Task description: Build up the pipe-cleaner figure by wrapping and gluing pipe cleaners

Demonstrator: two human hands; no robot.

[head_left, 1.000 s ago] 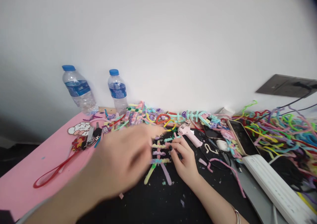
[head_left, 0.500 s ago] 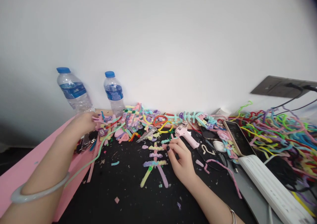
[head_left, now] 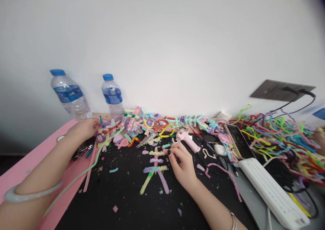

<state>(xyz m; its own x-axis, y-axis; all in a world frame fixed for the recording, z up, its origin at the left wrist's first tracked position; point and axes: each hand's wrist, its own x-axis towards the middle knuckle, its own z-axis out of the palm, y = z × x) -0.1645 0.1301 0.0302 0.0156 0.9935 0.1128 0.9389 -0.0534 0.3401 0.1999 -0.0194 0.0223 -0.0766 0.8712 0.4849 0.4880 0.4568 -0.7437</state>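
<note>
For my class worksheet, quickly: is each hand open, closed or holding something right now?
Left hand: at the fuzzy-stem pile; open or closed, cannot be told.
Right hand: curled at the stem figure; grip cannot be told.

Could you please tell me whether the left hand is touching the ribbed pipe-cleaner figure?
Apart: the head view shows the black work surface and loose scraps between the left hand and the pipe-cleaner figure.
</note>
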